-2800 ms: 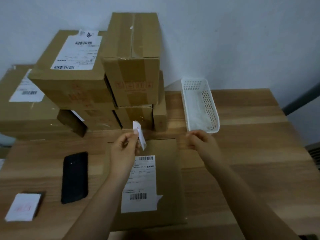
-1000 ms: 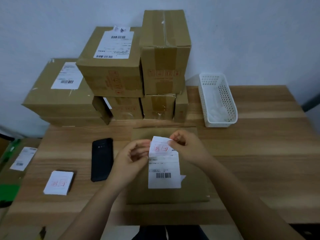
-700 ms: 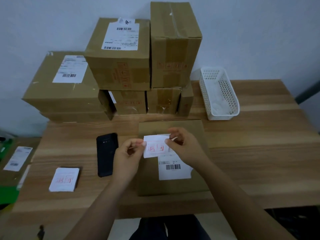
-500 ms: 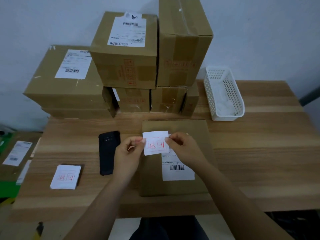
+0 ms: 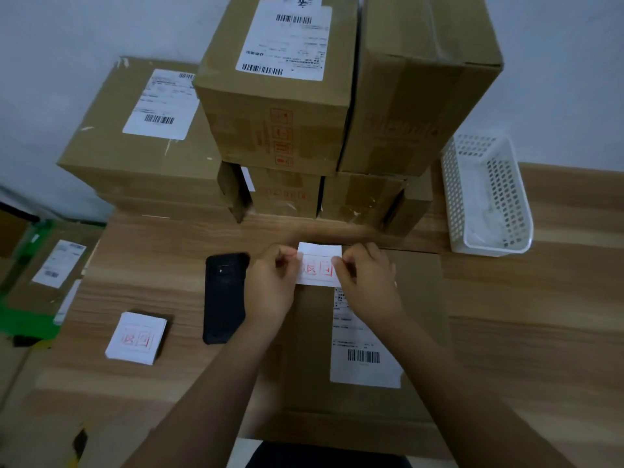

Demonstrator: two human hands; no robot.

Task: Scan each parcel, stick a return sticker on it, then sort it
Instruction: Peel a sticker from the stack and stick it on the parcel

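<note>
Head view: two hands, one sticker! The left hand (image 5: 270, 285) pinches the return sticker (image 5: 319, 265) by its left edge and the right hand (image 5: 368, 282) pinches its right, pulling it taut, likely so it lands without wrinkles. It's over the twelve o'clock end of the parcel (image 5: 418, 298), above the shipping label (image 5: 364, 349), leaving the barcode uncovered. The phone (image 5: 224, 298) waits at nine o'clock.
</note>
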